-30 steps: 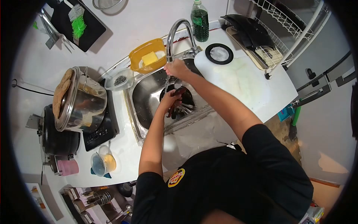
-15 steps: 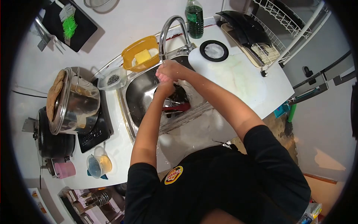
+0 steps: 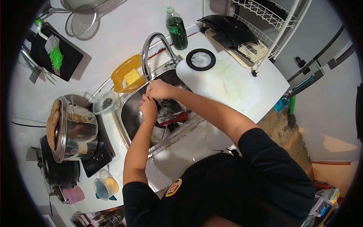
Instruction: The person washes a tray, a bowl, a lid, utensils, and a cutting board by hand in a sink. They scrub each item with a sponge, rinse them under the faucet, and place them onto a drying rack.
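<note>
Beneath the spout of the curved metal faucet (image 3: 145, 53), my hands meet over the sink (image 3: 130, 117). My left hand (image 3: 148, 108) is loosely open, its bent fingers slightly apart and touching the right hand. Palm down above it, my right hand (image 3: 160, 89) is curved, with its fingers mostly hidden; I see no object in either hand. Below them, a dark, soapy item (image 3: 164, 108) lies in the sink, partly covered by my hands. Beside it rests a red-handled utensil (image 3: 176, 118), whose far end cannot be made out.
A yellow basin (image 3: 120, 77) with a sponge (image 3: 132, 76) stands behind the sink, near a green liquid bottle (image 3: 177, 32). To the right are a white board (image 3: 234, 85) and a black-rimmed round lid (image 3: 200, 59). A large steel pot (image 3: 81, 126) stands left.
The camera view has shifted, moving the sink area left and down in the picture. My hands have loosened from a tight clasp, uncovering more of the red-handled utensil.
</note>
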Demonstrator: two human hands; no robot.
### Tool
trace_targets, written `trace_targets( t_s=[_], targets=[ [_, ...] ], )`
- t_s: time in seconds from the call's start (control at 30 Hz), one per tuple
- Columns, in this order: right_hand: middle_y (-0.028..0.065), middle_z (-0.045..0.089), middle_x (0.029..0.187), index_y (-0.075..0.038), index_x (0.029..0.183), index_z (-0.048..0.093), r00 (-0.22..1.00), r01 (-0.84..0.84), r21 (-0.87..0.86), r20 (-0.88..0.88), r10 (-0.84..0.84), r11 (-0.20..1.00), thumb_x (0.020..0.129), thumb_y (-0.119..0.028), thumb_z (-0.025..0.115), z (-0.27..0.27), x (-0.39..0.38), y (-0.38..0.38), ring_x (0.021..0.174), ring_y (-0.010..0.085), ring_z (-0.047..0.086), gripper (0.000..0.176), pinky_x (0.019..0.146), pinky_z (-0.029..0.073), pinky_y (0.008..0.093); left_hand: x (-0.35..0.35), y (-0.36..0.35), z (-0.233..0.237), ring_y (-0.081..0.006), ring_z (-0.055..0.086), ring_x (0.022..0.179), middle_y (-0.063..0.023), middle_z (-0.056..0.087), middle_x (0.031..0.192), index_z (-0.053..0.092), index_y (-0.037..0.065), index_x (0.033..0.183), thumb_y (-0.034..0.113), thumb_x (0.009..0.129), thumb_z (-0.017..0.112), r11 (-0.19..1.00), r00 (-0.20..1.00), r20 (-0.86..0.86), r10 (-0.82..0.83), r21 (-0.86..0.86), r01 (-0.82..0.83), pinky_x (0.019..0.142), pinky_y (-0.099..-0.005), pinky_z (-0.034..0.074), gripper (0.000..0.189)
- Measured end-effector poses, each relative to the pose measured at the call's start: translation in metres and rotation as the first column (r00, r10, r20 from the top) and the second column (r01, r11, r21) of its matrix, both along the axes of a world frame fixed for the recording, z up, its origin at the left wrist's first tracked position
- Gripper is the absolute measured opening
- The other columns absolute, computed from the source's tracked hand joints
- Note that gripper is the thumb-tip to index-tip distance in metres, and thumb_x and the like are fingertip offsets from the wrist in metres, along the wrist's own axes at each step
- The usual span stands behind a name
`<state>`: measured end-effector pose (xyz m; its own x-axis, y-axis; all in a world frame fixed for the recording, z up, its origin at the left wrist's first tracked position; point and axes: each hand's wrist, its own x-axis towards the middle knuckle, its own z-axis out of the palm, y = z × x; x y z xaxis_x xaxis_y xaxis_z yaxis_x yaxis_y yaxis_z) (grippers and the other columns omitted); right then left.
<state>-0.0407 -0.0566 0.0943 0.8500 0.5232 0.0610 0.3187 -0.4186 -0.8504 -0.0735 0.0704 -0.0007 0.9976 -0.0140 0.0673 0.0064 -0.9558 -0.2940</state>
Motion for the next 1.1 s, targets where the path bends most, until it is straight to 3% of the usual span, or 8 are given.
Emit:
trace_targets(
  t_s=[0.2,0.3,0.5,0.57,0.67,0.77,0.97,1.1],
  targets=[
    [0.0017,0.058,0.059,-0.002,0.078,0.065,0.936,-0.048,0.203,-0.334,0.115,0.978,0.077,-0.016,0.057,-0.006,0.006,0.011,0.054,0.0075,0.055,0.016,0.054,0.045,0.0193,0.002,0.055,0.014,-0.0246,0.062,0.076,-0.0169,0.054,0.093,0.047,0.004,0.103,0.019,0.079,0.054,0.949,0.989,-0.091,0.112,-0.285,-0.134,0.045,-0.028,0.051,0.029],
    [0.0053,0.06,0.064,-0.001,0.081,0.064,0.891,0.012,0.509,-0.396,0.222,0.861,0.078,-0.015,0.057,-0.009,0.009,0.005,0.057,0.0114,0.057,0.017,0.056,0.047,0.023,-0.019,0.051,0.004,-0.0224,0.061,0.066,-0.0166,0.058,0.088,0.047,0.002,0.101,0.018,0.082,0.052,-0.009,0.69,-0.718,-0.089,-0.692,-0.721,0.046,-0.0276,0.051,0.026],
    [0.0122,0.059,0.086,-0.005,0.105,0.05,0.66,0.668,0.249,0.236,-0.713,0.701,0.078,-0.031,0.059,-0.101,0.006,-0.023,0.081,0.0216,0.058,0.038,0.067,0.047,0.035,-0.053,-0.006,-0.001,-0.02,0.058,0.059,-0.0131,0.059,0.083,0.051,0.002,0.098,0.017,0.086,0.048,-0.478,0.639,-0.752,-0.162,-0.507,-0.718,0.047,-0.0279,0.051,0.02],
    [0.0105,0.058,0.091,-0.008,0.108,0.046,0.69,0.692,0.194,-0.461,-0.558,0.696,0.079,-0.035,0.06,-0.115,-0.013,-0.027,0.082,0.0229,0.057,0.041,0.071,0.046,0.0383,-0.054,-0.013,0.0,-0.0208,0.059,0.066,-0.0099,0.058,0.084,0.05,0.002,0.099,0.016,0.087,0.049,-0.498,0.672,-0.702,-0.236,-0.506,-0.704,0.052,-0.0294,0.051,0.019],
    [0.0082,0.057,0.098,-0.01,0.111,0.045,0.56,0.684,0.393,-0.823,-0.097,0.614,0.08,-0.045,0.058,-0.136,-0.033,-0.035,0.087,0.024,0.056,0.048,0.077,0.044,0.0433,-0.048,-0.027,0.008,-0.026,0.058,0.081,-0.0134,0.057,0.091,0.051,0.001,0.099,0.012,0.086,0.047,0.087,0.794,-0.573,-0.202,-0.819,-0.568,0.066,-0.0352,0.05,0.017],
    [0.008,0.056,0.103,-0.01,0.114,0.045,0.595,0.643,0.53,-0.8,0.076,0.552,0.079,-0.056,0.053,-0.133,-0.037,-0.032,0.091,0.0236,0.055,0.057,0.078,0.045,0.0451,-0.054,-0.047,0.047,-0.0301,0.051,0.098,-0.0165,0.054,0.101,0.053,0.002,0.101,0.01,0.081,0.049,0.712,0.954,0.295,0.051,-0.68,0.172,0.082,-0.0405,0.043,0.021],
    [0.0108,0.058,0.104,-0.011,0.112,0.052,0.43,0.615,0.467,-0.874,0.227,0.636,0.081,-0.065,0.037,-0.078,-0.049,-0.025,0.097,0.0245,0.056,0.064,0.079,0.047,0.0418,-0.017,-0.036,0.026,-0.0352,0.044,0.112,-0.0144,0.053,0.109,0.059,0.005,0.098,0.018,0.073,0.053,0.871,0.883,0.226,-0.411,-0.19,0.454,0.096,-0.0619,0.022,0.029],
    [0.0088,0.062,0.094,-0.012,0.103,0.057,0.519,0.682,0.487,-0.848,0.108,0.545,0.081,-0.066,0.037,-0.111,-0.015,-0.04,0.085,0.0248,0.06,0.062,0.076,0.048,0.041,-0.055,-0.057,0.047,-0.036,0.033,0.123,-0.0099,0.051,0.119,0.061,0.01,0.1,0.02,0.076,0.05,0.79,0.9,-0.029,-0.435,-0.491,0.366,0.092,-0.073,0.006,0.028]
  ],
)
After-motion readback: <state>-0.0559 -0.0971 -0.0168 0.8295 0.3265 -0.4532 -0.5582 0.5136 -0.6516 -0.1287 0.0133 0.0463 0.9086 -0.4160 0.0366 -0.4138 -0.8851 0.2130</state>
